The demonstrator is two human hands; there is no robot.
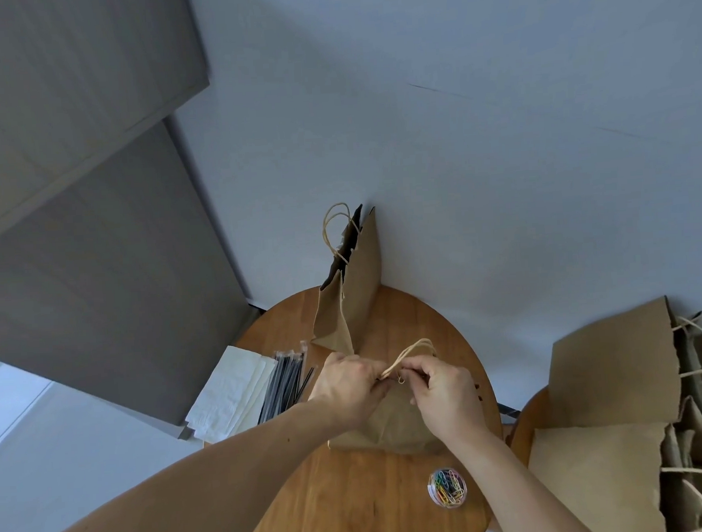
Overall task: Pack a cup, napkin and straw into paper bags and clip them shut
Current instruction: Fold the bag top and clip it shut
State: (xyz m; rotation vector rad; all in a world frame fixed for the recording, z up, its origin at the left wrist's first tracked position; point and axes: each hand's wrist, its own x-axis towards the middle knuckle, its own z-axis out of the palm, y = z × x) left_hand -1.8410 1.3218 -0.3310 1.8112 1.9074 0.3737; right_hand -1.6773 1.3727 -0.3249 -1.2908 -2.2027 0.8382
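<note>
A brown paper bag (392,425) stands on the round wooden table (355,504) right in front of me. My left hand (346,389) pinches the bag's top edge from the left. My right hand (443,396) pinches a small paper clip (400,380) at the same edge, beside the twine handles (412,352). A second brown bag (353,290) stands open behind it, against the wall. White napkins (229,392) and wrapped black straws (284,383) lie at the table's left. No cup is visible.
A clear round tub of coloured paper clips (447,488) sits at the table's front right. Several flat brown bags (621,413) with twine handles are stacked on a second surface at the right. A grey cabinet (84,224) stands to the left, a white wall behind.
</note>
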